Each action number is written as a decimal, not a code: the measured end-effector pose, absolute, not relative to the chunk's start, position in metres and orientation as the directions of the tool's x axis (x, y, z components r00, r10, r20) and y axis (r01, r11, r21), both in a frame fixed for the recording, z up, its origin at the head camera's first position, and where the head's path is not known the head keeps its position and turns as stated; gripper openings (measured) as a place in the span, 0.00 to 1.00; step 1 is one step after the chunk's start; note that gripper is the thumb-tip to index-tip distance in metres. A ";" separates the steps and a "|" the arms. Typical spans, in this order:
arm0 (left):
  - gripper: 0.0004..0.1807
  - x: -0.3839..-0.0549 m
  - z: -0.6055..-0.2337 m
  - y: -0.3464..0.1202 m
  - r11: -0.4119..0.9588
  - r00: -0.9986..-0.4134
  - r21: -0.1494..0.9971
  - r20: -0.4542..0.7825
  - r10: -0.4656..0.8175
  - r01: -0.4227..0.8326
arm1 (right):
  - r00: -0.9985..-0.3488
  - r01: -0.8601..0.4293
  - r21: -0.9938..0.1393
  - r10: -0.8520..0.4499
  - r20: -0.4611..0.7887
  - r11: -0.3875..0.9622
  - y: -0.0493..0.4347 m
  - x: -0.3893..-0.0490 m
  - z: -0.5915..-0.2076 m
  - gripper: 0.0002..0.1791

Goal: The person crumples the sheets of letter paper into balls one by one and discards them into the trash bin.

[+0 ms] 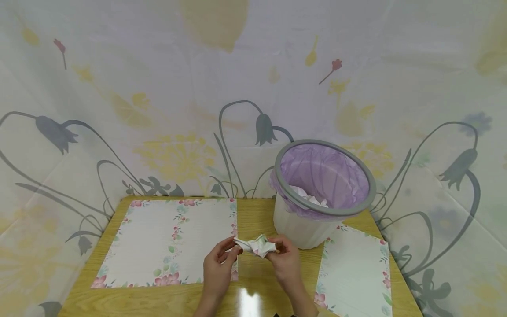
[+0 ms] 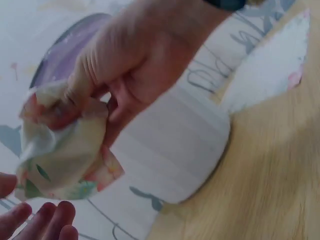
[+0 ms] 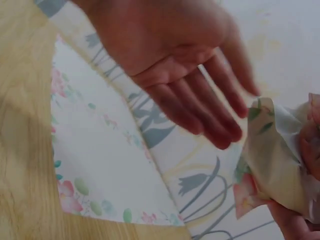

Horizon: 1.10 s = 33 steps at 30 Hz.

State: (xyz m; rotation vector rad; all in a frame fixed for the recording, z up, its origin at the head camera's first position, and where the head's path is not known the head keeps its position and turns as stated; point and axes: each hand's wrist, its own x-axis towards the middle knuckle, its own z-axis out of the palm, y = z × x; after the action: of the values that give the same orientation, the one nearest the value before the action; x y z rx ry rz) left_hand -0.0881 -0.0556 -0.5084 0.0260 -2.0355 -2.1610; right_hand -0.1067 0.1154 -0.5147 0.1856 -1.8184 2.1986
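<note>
A crumpled sheet of flower-bordered paper (image 1: 259, 246) is between my hands, above the wooden table. My right hand (image 1: 286, 257) grips its right side; in the left wrist view the thumb of that right hand (image 2: 132, 70) presses into the folds. My left hand (image 1: 219, 264) is at the paper's other end. In the right wrist view the left hand (image 3: 175, 70) has its fingers stretched out, thumb spread from them, with the tips right at the paper's edge. Some right-hand fingers are hidden behind the crumpled sheet.
A white bin (image 1: 295, 224) with a grey rim and purple liner (image 1: 336, 171) stands behind my right hand, crumpled white paper (image 1: 310, 198) inside. Flat flower-bordered sheets (image 1: 146, 242) lie at left, another sheet (image 1: 352, 268) at right. A patterned cloth (image 1: 253, 66) hangs behind the table (image 1: 253, 211).
</note>
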 end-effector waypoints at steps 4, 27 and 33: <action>0.30 -0.084 -0.501 -0.051 -0.140 -0.995 0.989 0.032 -0.098 0.045 | -0.890 -0.452 -0.870 0.161 0.426 -0.198 0.112 -0.108 -0.518 0.18; 0.29 -0.095 -0.501 -0.039 -0.059 -0.948 0.946 0.316 -0.035 0.317 | -0.873 -0.487 -0.851 0.135 0.468 -0.199 0.109 -0.111 -0.523 0.12; 0.34 -0.094 -0.503 -0.037 -0.018 -0.950 0.950 0.311 -0.020 0.311 | -0.874 -0.484 -0.855 0.153 0.461 -0.185 0.108 -0.111 -0.524 0.12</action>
State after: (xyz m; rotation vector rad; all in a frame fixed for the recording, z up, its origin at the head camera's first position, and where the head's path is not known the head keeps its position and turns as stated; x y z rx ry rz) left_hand -0.0944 -0.0369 -0.5029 -0.3082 -2.0216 -2.0649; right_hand -0.1107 0.1083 -0.5243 0.3812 -1.6755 2.1059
